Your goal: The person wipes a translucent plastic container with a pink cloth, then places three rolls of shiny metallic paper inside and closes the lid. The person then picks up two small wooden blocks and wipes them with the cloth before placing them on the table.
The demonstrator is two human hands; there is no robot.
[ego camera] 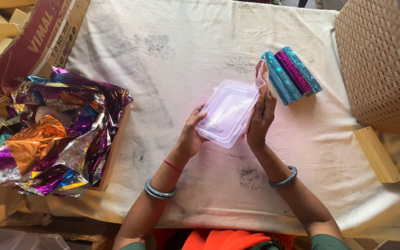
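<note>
A clear plastic box with a lid (228, 111) is held above the cloth-covered table (172, 60). My left hand (191, 136) grips its near left corner from below. My right hand (261, 109) lies flat against its right side, fingers stretched up along the edge. Just right of the box lie three foil-wrapped bars (291, 74), two teal and one magenta, side by side on the cloth.
A heap of crumpled foil sheets (52, 134) in purple, orange and silver sits at the left on a board. A cardboard box (33, 37) stands at the far left. A woven plastic chair (380, 65) and a wooden block (377, 155) are at the right.
</note>
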